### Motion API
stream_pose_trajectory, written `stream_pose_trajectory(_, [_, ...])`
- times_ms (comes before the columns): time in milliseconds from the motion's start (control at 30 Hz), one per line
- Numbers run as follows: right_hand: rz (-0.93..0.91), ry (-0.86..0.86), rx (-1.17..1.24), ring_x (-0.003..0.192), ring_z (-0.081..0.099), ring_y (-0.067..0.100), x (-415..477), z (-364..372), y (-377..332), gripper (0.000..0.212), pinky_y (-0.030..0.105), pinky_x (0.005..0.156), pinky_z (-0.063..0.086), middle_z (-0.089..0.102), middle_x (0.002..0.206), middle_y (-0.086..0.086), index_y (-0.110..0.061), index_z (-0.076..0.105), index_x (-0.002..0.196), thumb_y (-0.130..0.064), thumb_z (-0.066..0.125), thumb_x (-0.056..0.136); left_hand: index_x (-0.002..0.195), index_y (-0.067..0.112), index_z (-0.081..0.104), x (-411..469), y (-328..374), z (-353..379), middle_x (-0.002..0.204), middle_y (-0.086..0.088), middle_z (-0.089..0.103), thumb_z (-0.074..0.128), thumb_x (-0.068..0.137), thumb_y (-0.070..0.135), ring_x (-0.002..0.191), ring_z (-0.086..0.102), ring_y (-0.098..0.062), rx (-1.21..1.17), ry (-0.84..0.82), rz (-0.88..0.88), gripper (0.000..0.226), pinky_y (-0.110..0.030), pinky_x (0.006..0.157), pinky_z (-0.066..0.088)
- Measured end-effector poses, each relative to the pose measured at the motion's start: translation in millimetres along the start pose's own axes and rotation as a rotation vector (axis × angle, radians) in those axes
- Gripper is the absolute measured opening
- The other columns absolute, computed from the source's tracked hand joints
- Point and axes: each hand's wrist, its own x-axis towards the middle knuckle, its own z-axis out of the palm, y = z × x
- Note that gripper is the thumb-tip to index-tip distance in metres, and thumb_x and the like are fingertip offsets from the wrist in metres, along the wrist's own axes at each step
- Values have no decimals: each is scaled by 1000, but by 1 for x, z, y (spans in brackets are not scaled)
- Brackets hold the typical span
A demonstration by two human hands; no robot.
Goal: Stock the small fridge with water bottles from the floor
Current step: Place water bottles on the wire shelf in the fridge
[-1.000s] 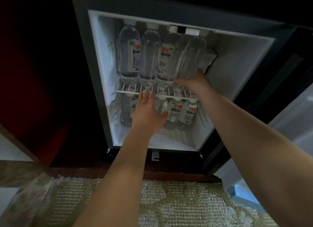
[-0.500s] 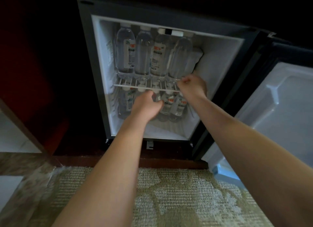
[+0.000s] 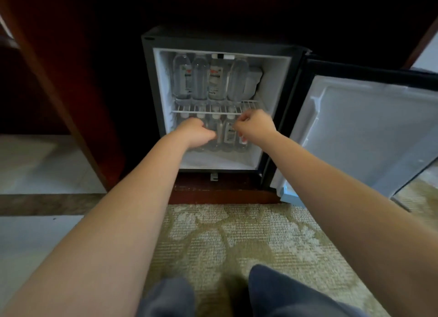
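Observation:
The small fridge (image 3: 151, 84) stands open in a dark wooden cabinet. Several clear water bottles (image 3: 199, 82) stand in a row on its white wire shelf (image 3: 248, 103). More water bottles (image 3: 228, 133) stand below that shelf. My left hand (image 3: 195, 134) is in front of the lower row with its fingers curled shut and nothing visible in it. My right hand (image 3: 256, 126) hovers just under the shelf's right end, also closed in a loose fist and empty. No bottle is visible on the floor.
The fridge door (image 3: 365, 132) hangs open to the right, its white inner side facing me. A patterned carpet (image 3: 225, 241) lies in front, with pale floor tiles (image 3: 38, 165) to the left. My knees (image 3: 279, 293) in dark trousers show at the bottom edge.
Both hands have drawn back from the shelf and bottles toward the fridge opening and closed into fists. The view has pulled away, showing the whole fridge, door and my knees.

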Motion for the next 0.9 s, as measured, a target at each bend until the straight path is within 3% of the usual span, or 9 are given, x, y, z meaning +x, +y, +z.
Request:
stream_pose_trajectory(100, [-2, -117, 25, 64, 63, 19, -31, -10, -30, 12, 34, 72, 55, 68, 79, 7, -19, 57, 79, -25, 56, 89, 121, 7, 58, -38, -9, -21, 122, -8, 56, 61, 87, 38, 108, 54, -23, 9, 33, -27, 46, -31, 87, 44])
stream_pose_trajectory(300, [-64, -317, -43, 68, 62, 20, -100, -4, -85, 22, 30, 65, 49, 65, 82, 4, -11, 58, 105, -29, 54, 93, 84, 15, 52, -116, -52, -55, 85, -2, 47, 60, 90, 34, 76, 47, -18, 26, 82, -112, 21, -31, 69, 38])
stream_pose_trajectory(400, [-142, -402, -67, 74, 63, 21, -137, 14, -112, 24, 30, 65, 49, 68, 91, 9, -9, 59, 106, -29, 55, 94, 66, 21, 42, -155, -82, -72, 68, 3, 38, 58, 90, 31, 58, 37, -11, 41, 122, -167, 31, -30, 62, 34])
stream_pose_trajectory(500, [-206, -474, -78, 74, 64, 19, -171, 39, -139, 22, 31, 66, 51, 69, 91, 6, -14, 58, 105, -33, 57, 93, 78, 16, 51, -195, -110, -85, 70, 1, 43, 58, 91, 29, 65, 43, -15, 24, 172, -211, 20, -29, 73, 35])
stream_pose_trajectory(600, [-271, -565, -94, 80, 67, 21, -206, 69, -162, 22, 35, 71, 53, 69, 94, 7, -14, 59, 103, -33, 57, 93, 86, 9, 55, -233, -142, -88, 80, -6, 53, 59, 90, 28, 81, 51, -23, -32, 206, -262, 19, -30, 72, 37])
stream_pose_trajectory(767, [-361, -701, -142, 83, 68, 25, -271, 125, -178, 25, 35, 69, 51, 70, 96, 11, -10, 63, 103, -32, 57, 92, 91, 12, 61, -296, -204, -66, 84, -8, 55, 59, 89, 31, 81, 52, -23, -99, 264, -433, 19, -30, 70, 40])
stream_pose_trajectory(900, [-398, -815, -214, 89, 67, 25, -321, 167, -176, 30, 39, 79, 54, 68, 99, 10, -9, 62, 109, -32, 58, 91, 110, 7, 62, -350, -259, -41, 107, -9, 59, 59, 89, 32, 103, 55, -26, -125, 273, -583, 33, -31, 82, 41])
